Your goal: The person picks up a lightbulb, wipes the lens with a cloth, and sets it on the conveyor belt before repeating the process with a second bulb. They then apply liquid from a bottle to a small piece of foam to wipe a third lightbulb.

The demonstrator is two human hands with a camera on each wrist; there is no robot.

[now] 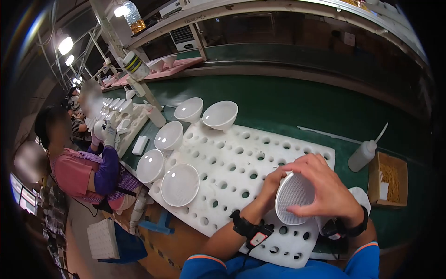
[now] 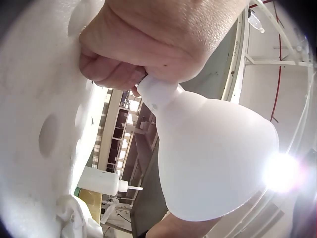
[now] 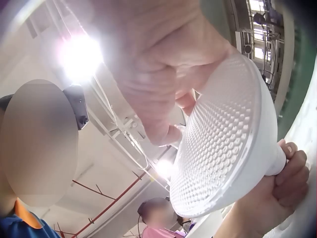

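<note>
A white reflector bulb (image 1: 290,197) with a dimpled round lens is held between the two hands above a white foam board (image 1: 316,162). My left hand (image 1: 268,187) grips its narrow neck, as the left wrist view shows below the flared white body (image 2: 213,153). From the other side, my right hand (image 1: 331,186) spans the lens side, thumb low and fingers at the upper rim. In the right wrist view that hand (image 3: 163,59) covers part of the dimpled lens (image 3: 218,139). The bulb's base is hidden in the left hand.
Several similar bulbs (image 1: 180,185) stand along the board's left and far edges. Right of it are a squeeze bottle (image 1: 362,156) and a cardboard box (image 1: 399,181) of thin yellowish pieces. A white block (image 1: 140,145) lies at left, near another person (image 1: 79,172) working.
</note>
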